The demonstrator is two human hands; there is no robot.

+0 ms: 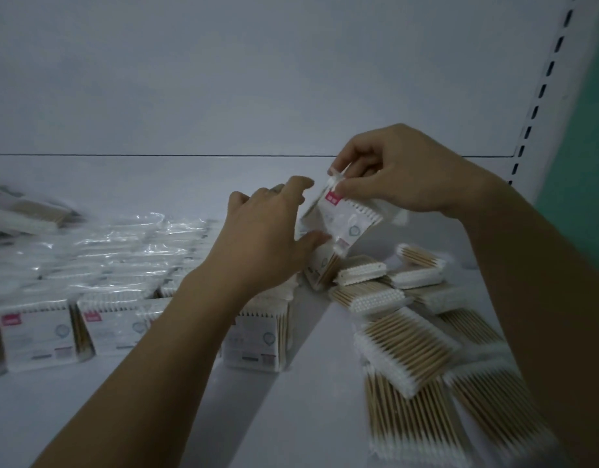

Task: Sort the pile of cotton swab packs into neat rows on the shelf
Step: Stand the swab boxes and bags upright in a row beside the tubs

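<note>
My right hand (pixel 399 170) pinches the top flap of a cotton swab pack (pixel 342 224), a clear bag with a white card and a pink label, held tilted above the white shelf (pixel 190 184). My left hand (pixel 267 238) reaches toward that pack with fingers spread; its thumb touches the pack's lower left edge. Beneath them another pack (pixel 321 268) leans at the end of a row. Rows of upright packs (pixel 115 265) fill the left half of the shelf. A loose pile of packs (pixel 409 332) lies flat on the right, wooden sticks showing.
The shelf's white back panel (pixel 257 79) rises behind. A perforated upright (pixel 541 89) stands at the right, with a green wall (pixel 588 146) beyond it. A few more packs (pixel 28 211) lie flat at the far left.
</note>
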